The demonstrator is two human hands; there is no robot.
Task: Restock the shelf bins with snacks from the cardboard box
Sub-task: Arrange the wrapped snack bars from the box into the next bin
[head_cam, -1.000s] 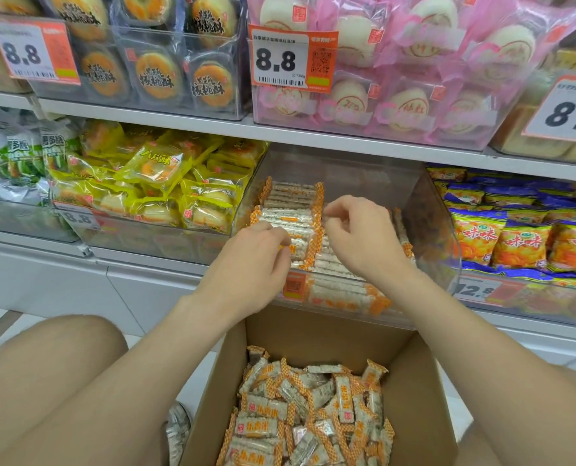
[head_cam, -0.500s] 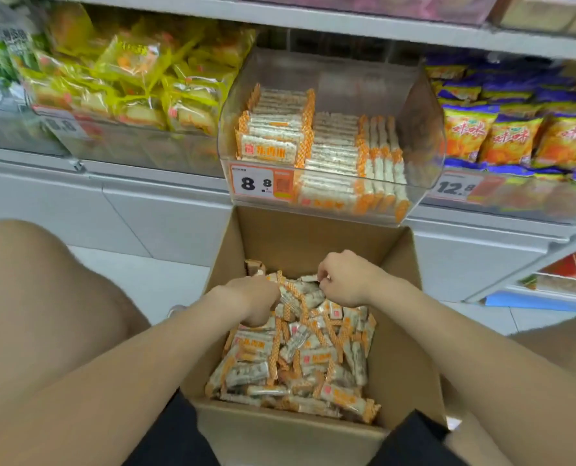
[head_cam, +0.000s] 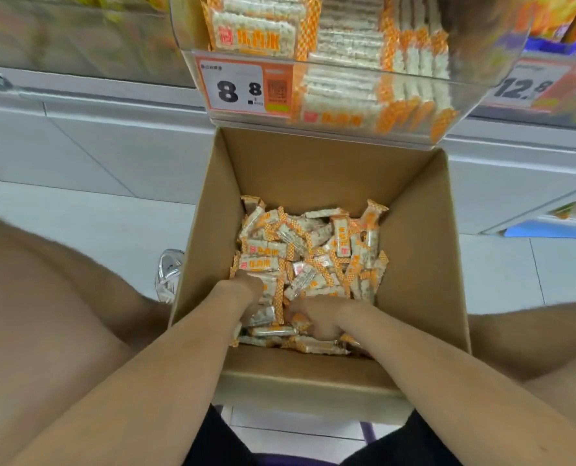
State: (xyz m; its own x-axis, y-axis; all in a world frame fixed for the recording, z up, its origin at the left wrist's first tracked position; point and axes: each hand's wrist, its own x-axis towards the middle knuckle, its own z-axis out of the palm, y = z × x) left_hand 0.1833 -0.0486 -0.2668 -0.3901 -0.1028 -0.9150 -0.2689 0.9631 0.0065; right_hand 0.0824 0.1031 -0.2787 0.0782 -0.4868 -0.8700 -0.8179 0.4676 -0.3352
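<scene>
The left hand (head_cam: 246, 290) and right hand (head_cam: 317, 320) dig among snack bars (head_cam: 313, 243) in the box (head_cam: 414, 264); I cannot tell their grip. An overfull scoop could spill onto the floor (head_cam: 111, 230).

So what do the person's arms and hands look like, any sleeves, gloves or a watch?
The left forearm and right forearm are bare: no sleeves, no watch or bracelet. The left hand and right hand wear no gloves; rings are too blurred to tell.
</scene>
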